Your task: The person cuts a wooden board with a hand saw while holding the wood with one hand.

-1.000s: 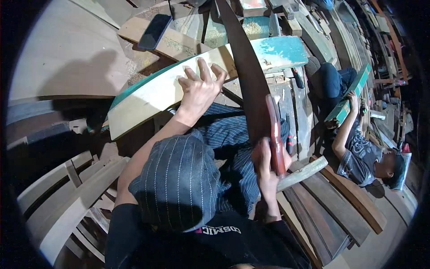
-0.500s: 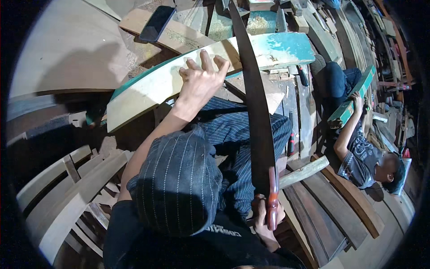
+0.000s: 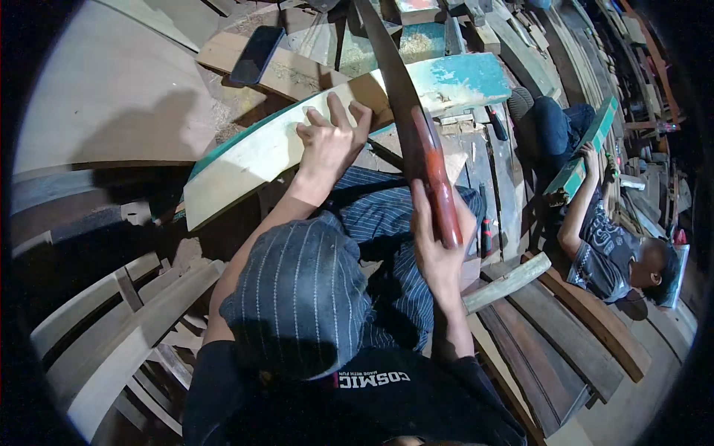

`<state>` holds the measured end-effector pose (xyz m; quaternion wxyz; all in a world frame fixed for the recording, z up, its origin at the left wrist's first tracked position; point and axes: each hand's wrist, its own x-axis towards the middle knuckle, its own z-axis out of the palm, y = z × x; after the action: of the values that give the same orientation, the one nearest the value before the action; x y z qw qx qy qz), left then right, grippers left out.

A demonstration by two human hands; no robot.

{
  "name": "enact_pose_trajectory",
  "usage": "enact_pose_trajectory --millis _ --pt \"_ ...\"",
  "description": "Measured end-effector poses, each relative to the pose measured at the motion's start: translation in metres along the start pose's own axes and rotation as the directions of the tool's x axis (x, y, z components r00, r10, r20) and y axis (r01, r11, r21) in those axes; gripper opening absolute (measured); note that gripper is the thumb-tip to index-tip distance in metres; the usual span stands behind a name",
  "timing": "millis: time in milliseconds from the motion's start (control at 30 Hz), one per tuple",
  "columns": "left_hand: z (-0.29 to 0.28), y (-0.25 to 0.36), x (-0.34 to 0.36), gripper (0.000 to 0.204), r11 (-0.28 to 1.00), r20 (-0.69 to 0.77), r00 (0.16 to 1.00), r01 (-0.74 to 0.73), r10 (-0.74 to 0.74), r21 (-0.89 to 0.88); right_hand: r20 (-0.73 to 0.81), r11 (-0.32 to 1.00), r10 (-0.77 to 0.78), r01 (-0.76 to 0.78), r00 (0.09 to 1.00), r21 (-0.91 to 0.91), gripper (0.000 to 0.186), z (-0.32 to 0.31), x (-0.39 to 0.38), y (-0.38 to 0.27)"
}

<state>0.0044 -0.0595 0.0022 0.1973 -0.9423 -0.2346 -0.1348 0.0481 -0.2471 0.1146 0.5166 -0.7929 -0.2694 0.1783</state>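
Gripping red-handled saw, left hand on board

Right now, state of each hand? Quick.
Left hand: open, resting spread on the curved board.
Right hand: closed, holding the saw by its red-brown handle.

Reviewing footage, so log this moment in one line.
left hand: on painted board; right hand: holding saw handle; saw blade: across board; phone: on plank

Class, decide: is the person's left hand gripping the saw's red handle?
No, the right hand grips the handle; the left hand rests on the board.
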Motion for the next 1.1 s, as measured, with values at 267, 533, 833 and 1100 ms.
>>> enact_pose_trajectory --millis 267,533,833,1100 --pt "-0.005 -0.001 0.005 0.038 0.998 -0.047 0.998 -0.038 0.04 0.049 0.02 0.893 0.104 -0.085 0.994 -0.442 0.015 -0.096 -0.187 0.015" --pt "0.004 0.001 -0.005 0.036 0.994 -0.07 0.997 -0.028 0.036 0.108 -0.07 0.995 -0.068 0.062 0.995 -0.077 0.014 -0.023 -0.035 0.004" --pt "0.002 0.005 -0.004 0.038 0.996 0.006 1.0 0.027 -0.028 0.083 -0.101 0.996 -0.081 0.076 0.992 -0.052 0.013 -0.013 -0.028 0.002" --pt "-0.002 0.003 0.004 0.038 0.996 -0.056 0.998 -0.018 0.024 0.093 -0.151 0.907 0.071 -0.127 0.986 -0.402 0.017 -0.096 -0.211 0.004"
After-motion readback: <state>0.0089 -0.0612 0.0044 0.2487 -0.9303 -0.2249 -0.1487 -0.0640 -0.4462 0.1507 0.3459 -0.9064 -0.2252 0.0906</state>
